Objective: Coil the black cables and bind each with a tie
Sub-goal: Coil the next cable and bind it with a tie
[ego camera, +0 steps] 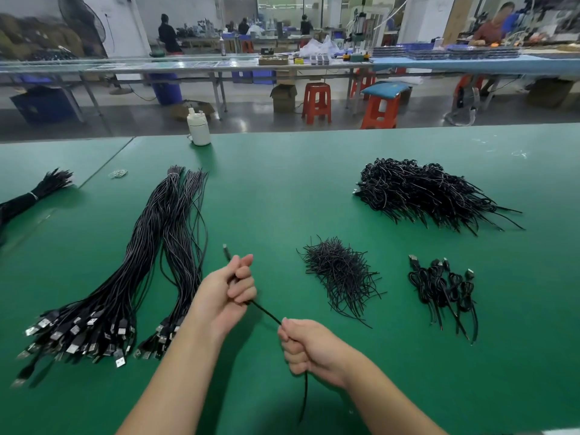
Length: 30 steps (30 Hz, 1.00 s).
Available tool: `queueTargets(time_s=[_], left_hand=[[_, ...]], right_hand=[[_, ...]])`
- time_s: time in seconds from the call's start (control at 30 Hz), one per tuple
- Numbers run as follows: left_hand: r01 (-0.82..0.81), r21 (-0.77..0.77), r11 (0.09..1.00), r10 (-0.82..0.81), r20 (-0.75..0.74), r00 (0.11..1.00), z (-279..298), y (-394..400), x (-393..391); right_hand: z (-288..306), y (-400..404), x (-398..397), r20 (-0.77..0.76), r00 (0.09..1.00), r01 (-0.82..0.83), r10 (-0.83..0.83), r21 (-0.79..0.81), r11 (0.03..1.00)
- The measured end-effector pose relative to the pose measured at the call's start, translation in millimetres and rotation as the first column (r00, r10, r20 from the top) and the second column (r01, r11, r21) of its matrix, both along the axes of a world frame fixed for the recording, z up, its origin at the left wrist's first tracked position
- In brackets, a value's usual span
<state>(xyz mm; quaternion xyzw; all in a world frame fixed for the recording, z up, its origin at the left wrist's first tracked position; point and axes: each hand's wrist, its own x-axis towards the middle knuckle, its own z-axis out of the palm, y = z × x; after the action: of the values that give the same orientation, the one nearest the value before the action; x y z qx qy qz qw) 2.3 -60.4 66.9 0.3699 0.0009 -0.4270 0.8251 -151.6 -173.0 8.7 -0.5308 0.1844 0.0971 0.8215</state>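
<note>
From the head camera we see our left hand (230,285) curled round one black cable (266,313) above the green worktop (282,189), its plug end poking up past the fingers. Our right hand (309,348) has a closed grip on the same cable nearer us, the loose end trailing down below the fist. Left of us lie straight cable bundles (150,262); right of us sit a heap of ties (340,271), a few coiled cables (444,287) and a larger coiled pile (420,189).
</note>
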Motion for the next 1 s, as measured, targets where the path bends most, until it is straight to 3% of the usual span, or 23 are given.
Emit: queueTargets(time_s=[0.07, 0.13, 0.17, 0.23, 0.3, 0.37, 0.47, 0.53, 0.57, 0.63, 0.7, 0.87, 0.93, 1.0], left_hand=[[0.262, 0.072, 0.962, -0.272, 0.252, 0.929, 5.4, 10.1, -3.2], [0.481, 0.279, 0.831, -0.555, 0.466, 0.689, 7.1, 19.2, -6.8], [0.533, 0.408, 0.741, -0.670, 0.496, 0.552, 6.5, 21.6, -7.5], [0.495, 0.657, 0.568, -0.822, 0.473, 0.316, 4.7, 21.2, -9.2], [0.399, 0.793, 0.461, -0.887, 0.423, 0.185, 2.7, 17.2, -15.2], [0.331, 0.810, 0.485, -0.873, 0.427, 0.235, -2.8, 11.0, -21.1], [0.137, 0.678, 0.722, -0.621, 0.548, 0.560, -11.0, -0.8, -23.4], [0.021, 0.519, 0.855, -0.341, 0.530, 0.776, -14.6, -8.0, -23.5], [-0.015, 0.443, 0.897, -0.230, 0.494, 0.839, -16.4, -11.2, -24.2], [-0.053, 0.346, 0.937, -0.112, 0.441, 0.890, -18.5, -17.0, -28.4], [-0.058, 0.278, 0.959, -0.061, 0.400, 0.914, -18.5, -23.7, -37.6], [0.008, 0.238, 0.971, -0.089, 0.330, 0.940, -17.2, -28.2, -53.4], [0.033, 0.226, 0.974, -0.108, 0.326, 0.939, -16.3, -27.0, -53.3], [0.058, 0.186, 0.981, -0.114, 0.307, 0.945, -15.0, -27.8, -53.0]], right_hand=[[1.8, -8.4, 0.1, 0.000, 0.997, 0.077, -0.078, 0.160, 0.984], [6.2, -18.7, 1.2, -0.004, 0.991, 0.134, -0.137, 0.249, 0.959], [9.4, -22.4, 2.3, 0.001, 0.989, 0.144, -0.149, 0.248, 0.958], [17.2, -26.1, 4.5, 0.025, 0.988, 0.142, -0.151, 0.218, 0.966], [24.0, -25.4, 6.5, 0.058, 0.987, 0.137, -0.149, 0.182, 0.974], [29.5, -22.5, 7.1, 0.087, 0.985, 0.135, -0.148, 0.139, 0.981], [35.0, -17.6, 4.7, 0.129, 0.986, 0.099, -0.104, 0.043, 0.994], [36.2, -13.6, 1.4, 0.141, 0.990, 0.032, -0.020, -0.085, 0.996], [36.3, -10.9, 0.2, 0.137, 0.990, 0.000, 0.024, -0.168, 0.986], [33.9, -5.0, -0.1, 0.104, 0.990, -0.045, 0.096, -0.411, 0.910], [30.5, -1.0, 2.7, 0.032, 0.991, -0.080, 0.130, -0.642, 0.763], [25.2, -6.4, 2.7, -0.039, 0.997, -0.071, 0.071, -0.828, 0.555], [24.2, -10.3, 0.1, 0.015, 0.999, -0.021, 0.052, -0.781, 0.625], [23.4, -12.4, -2.0, 0.102, 0.995, 0.046, 0.016, -0.571, 0.820]])
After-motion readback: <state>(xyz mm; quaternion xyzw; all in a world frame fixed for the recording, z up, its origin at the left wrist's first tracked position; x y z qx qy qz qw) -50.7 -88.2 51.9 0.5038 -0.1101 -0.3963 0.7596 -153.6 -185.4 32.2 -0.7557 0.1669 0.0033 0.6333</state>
